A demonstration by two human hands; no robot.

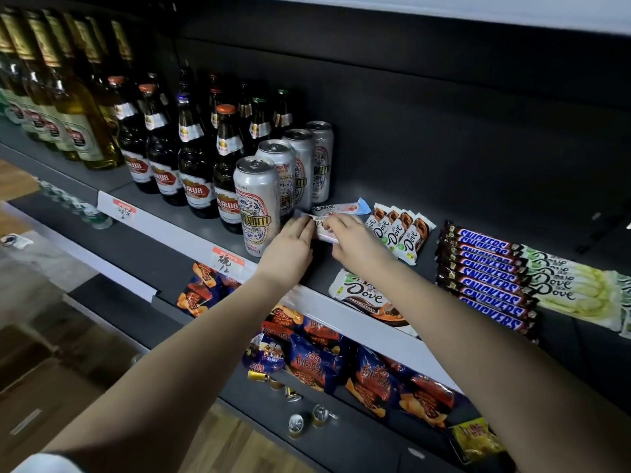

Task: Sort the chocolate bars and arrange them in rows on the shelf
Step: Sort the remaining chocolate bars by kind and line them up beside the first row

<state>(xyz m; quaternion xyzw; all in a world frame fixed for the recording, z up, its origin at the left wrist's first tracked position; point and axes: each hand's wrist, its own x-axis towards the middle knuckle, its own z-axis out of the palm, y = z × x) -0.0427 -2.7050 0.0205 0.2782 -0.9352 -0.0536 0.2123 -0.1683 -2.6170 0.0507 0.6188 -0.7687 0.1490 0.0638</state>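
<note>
While both hands meet at the middle of the frame, a pink-and-white Dove bar (322,230) lies between them on the dark shelf (191,216), just right of the front silver can (256,204). The left hand (288,249) has its fingers pressed flat along the bar's left end, and the right hand (355,238) curls over its right part, fingertips on the wrapper; both touch it, though whether either truly grips it I cannot tell. Just behind lies a second pink Dove bar (341,208) with a blue end. To the right, a short row of brown-and-white Dove bars (399,233) stands on edge, leaning together. Lower, near the shelf's front lip, a larger flat Dove bar (367,298) lies alone. Further right, a stacked row of Snickers bars (488,278) runs toward the lower right, with pale green Dove bars (577,288) just beside it. Left of the cans, dark beer bottles (191,158) fill the upper left. Below the shelf, orange-and-blue snack bags (317,356) crowd the lower tier.
</note>
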